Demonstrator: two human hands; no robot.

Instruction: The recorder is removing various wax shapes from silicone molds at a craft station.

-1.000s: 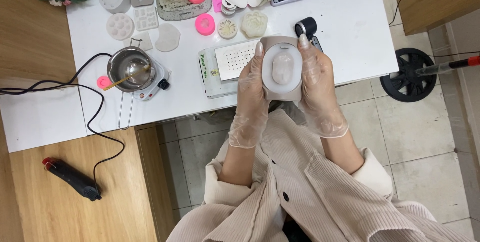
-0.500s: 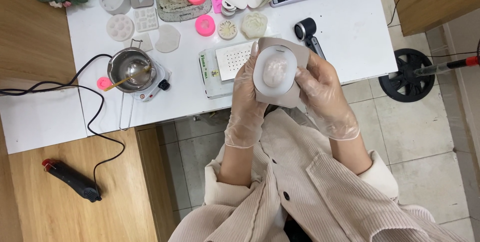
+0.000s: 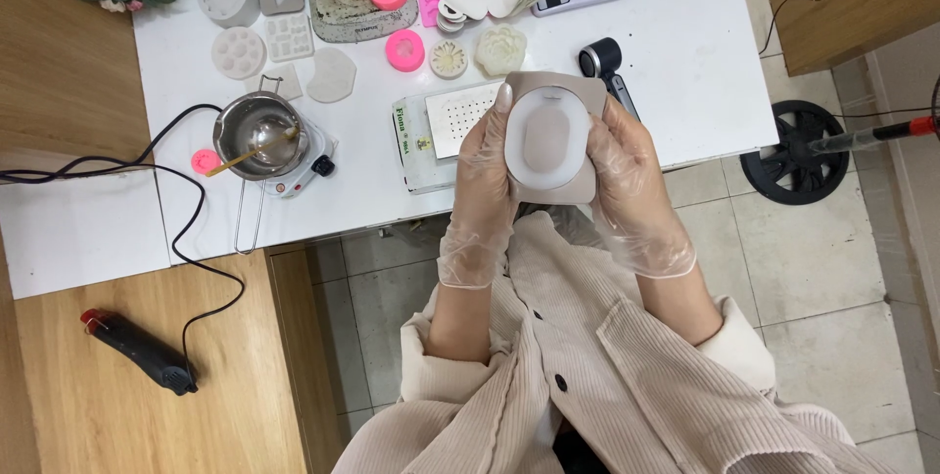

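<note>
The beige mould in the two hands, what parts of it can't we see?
Head view:
- Sides and back of the beige mould: covered by the left hand and right hand.
- Whether its white oval hollow holds anything: too pale and smooth to tell.
- The perforated white box behind: partly hidden by the left hand.

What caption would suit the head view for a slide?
Gloved left hand and right hand hold a taupe mould with a white oval insert over the white table's edge.
</note>
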